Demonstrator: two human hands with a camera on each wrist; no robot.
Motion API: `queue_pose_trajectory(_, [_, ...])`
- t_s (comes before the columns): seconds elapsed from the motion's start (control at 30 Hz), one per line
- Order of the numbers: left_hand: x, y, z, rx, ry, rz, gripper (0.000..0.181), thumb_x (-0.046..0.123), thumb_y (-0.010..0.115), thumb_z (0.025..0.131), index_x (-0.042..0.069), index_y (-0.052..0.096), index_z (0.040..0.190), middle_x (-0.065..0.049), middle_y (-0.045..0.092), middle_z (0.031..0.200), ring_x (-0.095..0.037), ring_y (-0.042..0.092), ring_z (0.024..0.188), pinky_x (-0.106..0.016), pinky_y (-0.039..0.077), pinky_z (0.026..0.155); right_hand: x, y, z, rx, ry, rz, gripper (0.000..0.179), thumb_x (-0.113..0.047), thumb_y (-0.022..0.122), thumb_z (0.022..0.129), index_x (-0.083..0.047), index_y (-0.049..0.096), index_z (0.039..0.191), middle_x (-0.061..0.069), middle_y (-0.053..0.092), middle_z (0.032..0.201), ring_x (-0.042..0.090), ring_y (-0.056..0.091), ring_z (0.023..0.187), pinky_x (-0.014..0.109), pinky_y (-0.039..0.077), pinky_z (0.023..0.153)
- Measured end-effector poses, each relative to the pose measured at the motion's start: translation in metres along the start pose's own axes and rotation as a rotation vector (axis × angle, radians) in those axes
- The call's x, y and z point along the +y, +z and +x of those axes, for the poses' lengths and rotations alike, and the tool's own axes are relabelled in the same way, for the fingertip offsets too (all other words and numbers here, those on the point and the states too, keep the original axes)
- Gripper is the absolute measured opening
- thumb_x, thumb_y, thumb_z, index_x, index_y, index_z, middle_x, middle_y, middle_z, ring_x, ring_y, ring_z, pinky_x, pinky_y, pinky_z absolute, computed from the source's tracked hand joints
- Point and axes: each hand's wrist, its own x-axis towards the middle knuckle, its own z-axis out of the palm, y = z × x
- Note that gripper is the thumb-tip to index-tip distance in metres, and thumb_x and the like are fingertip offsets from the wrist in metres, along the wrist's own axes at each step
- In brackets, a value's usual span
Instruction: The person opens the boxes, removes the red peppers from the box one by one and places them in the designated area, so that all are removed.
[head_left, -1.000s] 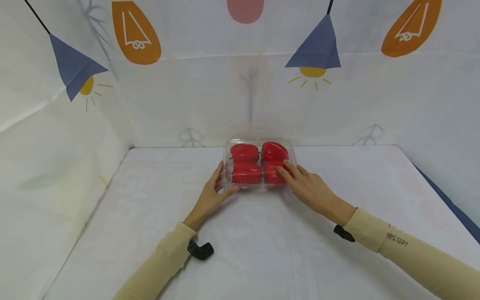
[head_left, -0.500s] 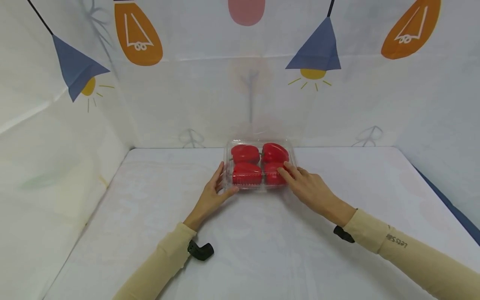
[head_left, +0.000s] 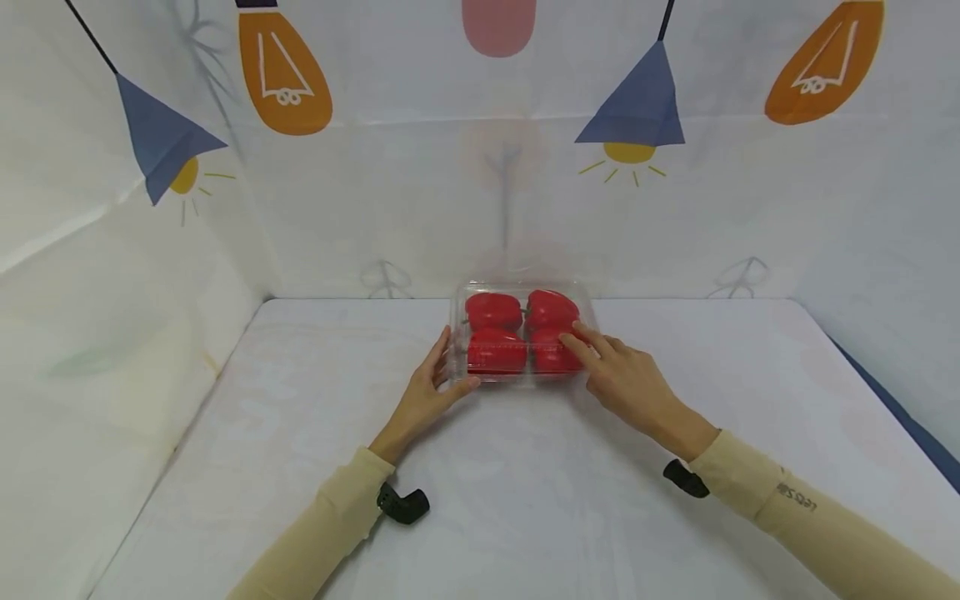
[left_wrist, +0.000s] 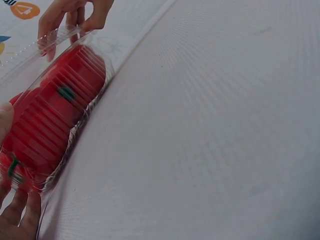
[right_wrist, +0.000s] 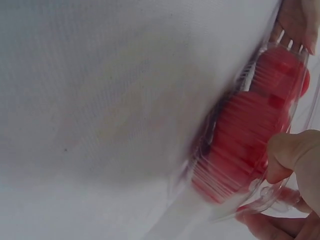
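A clear plastic container (head_left: 459,312) holding several red bell peppers (head_left: 497,350) sits at the back of the white table. My left hand (head_left: 422,404) is at its left front corner, with fairly straight fingers against the left end and the thumb on the front. My right hand (head_left: 630,383) pinches the rim near the right front corner, between the thumb (right_wrist: 284,155) and fingers. Green stems (left_wrist: 66,93) show through the ridged front wall in the left wrist view. Whether the lid is fully pressed down, I cannot tell.
A white cloth wall (head_left: 420,192) printed with lamps and bulbs rises directly behind the table. The white tabletop (head_left: 510,500) extends in front of the container and to both sides. Black wrist cameras (head_left: 403,505) hang below both sleeves.
The head view has tilted slightly, so the scene sits a little lower in it. My right hand has shifted slightly at the rim. The container and my left hand stay in place.
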Motion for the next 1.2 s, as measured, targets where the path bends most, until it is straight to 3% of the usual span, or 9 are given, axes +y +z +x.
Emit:
queue_pose_trajectory(0.33, [-0.001, 0.002, 0.001, -0.001, -0.024, 0.005, 0.092, 0.034, 0.072, 0.082, 0.032, 0.011, 0.152, 0.004, 0.023, 0.156, -0.023, 0.033, 0.141, -0.04, 0.038, 0.108, 0.006, -0.001, -0.002, 0.089, 0.055, 0.103, 0.064, -0.005, 0.073, 0.071, -0.008, 0.049, 0.13, 0.012, 0.053, 0.134, 0.03, 0.065, 0.082, 0.039, 0.057, 0.062])
queue_pose_trajectory(0.57, [0.006, 0.001, -0.001, -0.006, -0.024, -0.008, 0.09, 0.03, 0.07, 0.084, 0.032, 0.011, 0.152, 0.0, 0.024, 0.156, -0.023, 0.034, 0.141, -0.039, 0.039, 0.107, 0.013, -0.009, 0.001, 0.215, 0.153, 0.248, 0.054, -0.006, 0.064, 0.077, -0.009, 0.05, 0.13, 0.01, 0.049, 0.137, 0.017, 0.057, 0.066, 0.023, 0.046, 0.047])
queue_pose_trajectory(0.67, [0.005, 0.001, 0.0, -0.009, -0.018, -0.011, 0.089, 0.03, 0.07, 0.084, 0.033, 0.011, 0.151, -0.001, 0.027, 0.155, -0.021, 0.034, 0.141, -0.039, 0.039, 0.107, 0.018, -0.009, 0.002, 0.244, 0.186, 0.338, 0.055, -0.002, 0.062, 0.079, -0.008, 0.047, 0.131, 0.011, 0.045, 0.14, 0.018, 0.06, 0.071, 0.028, 0.053, 0.053])
queue_pose_trajectory(0.73, [-0.001, 0.001, 0.002, -0.002, -0.005, -0.009, 0.089, 0.033, 0.07, 0.084, 0.034, 0.012, 0.151, 0.001, 0.029, 0.154, -0.019, 0.034, 0.141, -0.038, 0.04, 0.106, 0.022, -0.009, 0.003, 0.252, 0.187, 0.395, 0.059, 0.0, 0.062, 0.079, -0.006, 0.044, 0.134, 0.012, 0.043, 0.141, 0.024, 0.063, 0.094, 0.035, 0.058, 0.065])
queue_pose_trajectory(0.83, [-0.002, 0.001, 0.004, -0.002, 0.019, -0.017, 0.089, 0.031, 0.07, 0.084, 0.029, 0.012, 0.152, 0.003, 0.029, 0.155, -0.019, 0.033, 0.141, -0.038, 0.039, 0.107, 0.026, -0.009, 0.007, 0.246, 0.181, 0.467, 0.064, 0.004, 0.061, 0.079, -0.004, 0.038, 0.138, 0.012, 0.041, 0.142, 0.026, 0.058, 0.109, 0.04, 0.056, 0.078])
queue_pose_trajectory(1.03, [-0.002, 0.0, 0.004, -0.011, 0.051, -0.04, 0.09, 0.021, 0.069, 0.086, 0.024, 0.01, 0.153, 0.006, 0.026, 0.156, -0.017, 0.032, 0.142, -0.037, 0.038, 0.107, 0.029, -0.009, 0.015, 0.284, 0.185, 0.575, 0.071, 0.009, 0.059, 0.08, -0.005, 0.03, 0.143, 0.015, 0.037, 0.142, 0.03, 0.051, 0.118, 0.043, 0.055, 0.081])
queue_pose_trajectory(1.2, [0.01, -0.001, 0.0, -0.036, 0.057, -0.061, 0.09, 0.015, 0.068, 0.086, 0.014, 0.008, 0.153, -0.004, 0.023, 0.157, -0.024, 0.029, 0.143, -0.043, 0.036, 0.109, 0.031, -0.011, 0.021, 0.278, 0.231, 0.646, 0.076, 0.011, 0.058, 0.081, -0.01, 0.024, 0.147, 0.013, 0.034, 0.144, 0.031, 0.047, 0.123, 0.038, 0.055, 0.085])
